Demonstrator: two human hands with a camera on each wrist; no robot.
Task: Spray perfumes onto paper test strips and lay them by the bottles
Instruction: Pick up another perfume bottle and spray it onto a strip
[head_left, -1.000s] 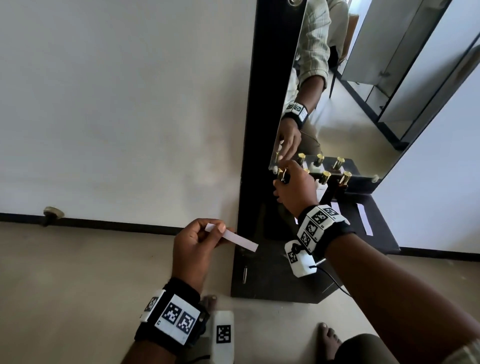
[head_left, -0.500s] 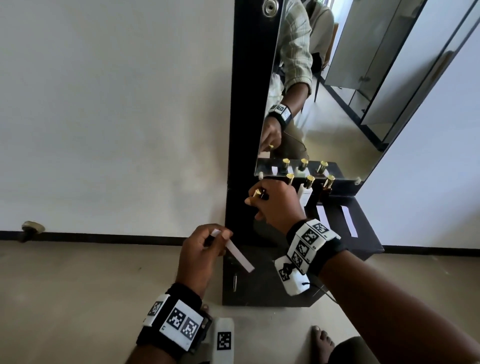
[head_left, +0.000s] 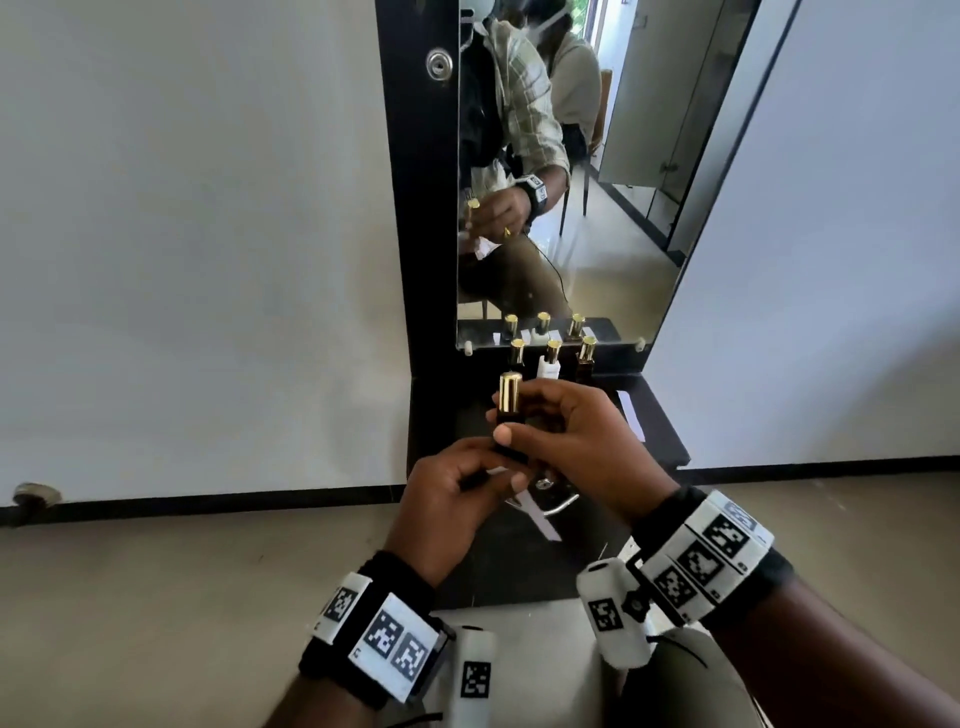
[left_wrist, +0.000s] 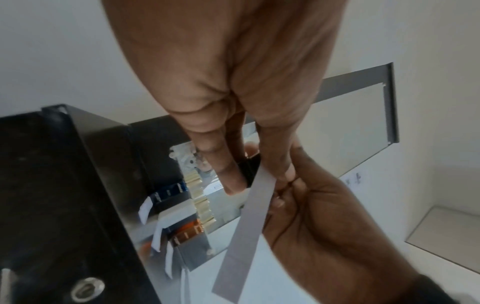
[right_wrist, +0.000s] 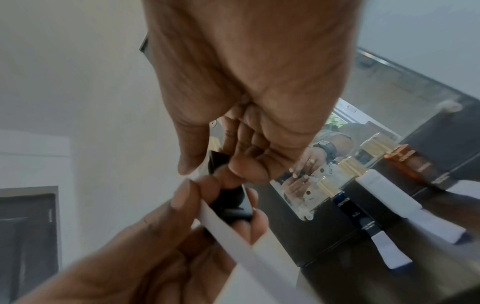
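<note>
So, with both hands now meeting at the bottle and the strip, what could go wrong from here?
1. The gold cap is still on the dark bottle held by the right hand; pulling it off so close could bend the paper strip pinched by the left hand.
2. Both hands are occupied, so the cap or the bottle might slip and hit the three bottles on the black shelf.
</note>
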